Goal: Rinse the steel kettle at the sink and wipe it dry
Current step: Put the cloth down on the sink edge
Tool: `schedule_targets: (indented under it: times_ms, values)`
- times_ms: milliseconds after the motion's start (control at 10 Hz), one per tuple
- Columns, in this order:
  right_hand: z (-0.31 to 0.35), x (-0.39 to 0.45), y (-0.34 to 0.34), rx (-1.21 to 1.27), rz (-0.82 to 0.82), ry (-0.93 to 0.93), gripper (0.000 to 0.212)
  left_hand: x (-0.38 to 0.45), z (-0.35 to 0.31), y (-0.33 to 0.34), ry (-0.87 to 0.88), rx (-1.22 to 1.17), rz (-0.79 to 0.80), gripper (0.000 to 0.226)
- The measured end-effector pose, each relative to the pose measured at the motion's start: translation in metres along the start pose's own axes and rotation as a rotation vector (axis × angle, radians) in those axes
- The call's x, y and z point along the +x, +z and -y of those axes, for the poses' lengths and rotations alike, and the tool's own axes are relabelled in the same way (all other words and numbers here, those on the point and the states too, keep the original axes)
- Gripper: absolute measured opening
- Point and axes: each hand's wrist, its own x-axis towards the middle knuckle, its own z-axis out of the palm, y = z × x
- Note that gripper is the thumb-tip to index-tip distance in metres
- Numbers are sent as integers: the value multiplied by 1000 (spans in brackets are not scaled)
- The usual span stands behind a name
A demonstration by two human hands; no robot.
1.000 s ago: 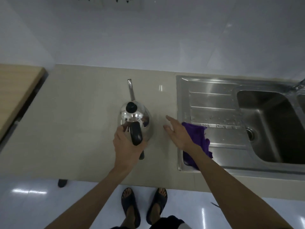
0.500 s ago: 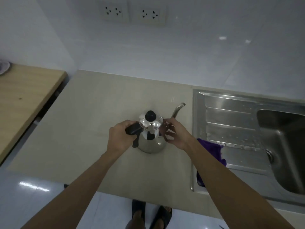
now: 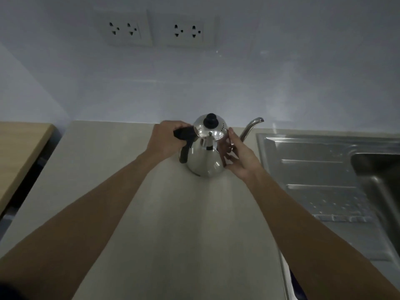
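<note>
1. The steel kettle (image 3: 205,154) stands upright on the worktop (image 3: 173,224), to the left of the sink (image 3: 324,169), with its lid closed and its thin spout (image 3: 252,126) pointing toward the sink side.
2. The black handle (image 3: 184,135) is wrapped by the left hand (image 3: 166,138), whose fingers are closed firmly around it.
3. The right hand (image 3: 239,156) is laid against the kettle body on the spout side; its fingers (image 3: 226,148) are loosely spread and only support the steel wall (nothing is pinched by them).
4. The step in hand is judged to be the carrying of the kettle to the sink for rinsing.
5. The weight should be taken by the handle, while the body is only steadied by the right palm.
6. The kettle should be kept level, so that the lid is not lost, and the spout should be guided clear of the sink edge.
</note>
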Motion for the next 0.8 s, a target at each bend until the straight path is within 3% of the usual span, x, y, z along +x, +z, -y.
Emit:
schedule_targets:
  times_ms: [500,600,700,800]
  values:
    - [11,36,13,113,-83,-27,34,65,18,4,70,38,118,47]
    - [13,26,17,39,-151,-32,38,63,23,6,13,27,98,53]
    - [10,20,18,-146,-267,-26,69,54,19,6,24,104,89,52]
    - [8,1,17,-419,-313,-75,70,42,15,7,27,241,46,48]
